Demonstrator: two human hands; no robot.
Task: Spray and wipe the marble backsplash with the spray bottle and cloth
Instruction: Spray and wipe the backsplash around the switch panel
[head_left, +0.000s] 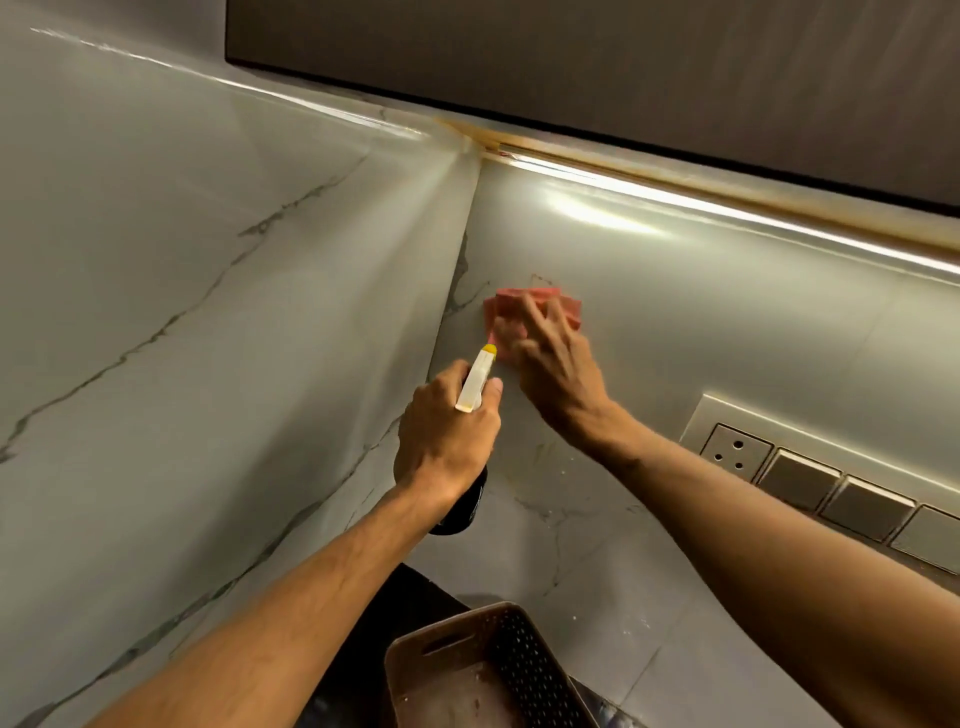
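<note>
The left hand (447, 431) has a closed grip round the neck of the spray bottle (477, 382). Its fingers are curled under the white trigger head, and the yellow nozzle tip points up toward the corner. The bottle's dark body hangs below the fist, clear of the wall.

The right hand (558, 371) makes no closed grip. Its fingers are spread, fairly straight and slightly blurred, and they press the pink cloth (506, 306) flat against the marble backsplash (727, 312). The cloth lies just beside the corner seam where the backsplash meets the veined side wall (208, 312). The nozzle is close to the cloth's lower edge.

Bare marble opens out to the right of the cloth, bounded above by the lit strip (675, 200) under the dark cabinet (623, 78). Lower right, a switch plate (810, 467) stands near the right forearm. A perforated brown basket (467, 654) sits on the dark counter (374, 623) below both arms.
</note>
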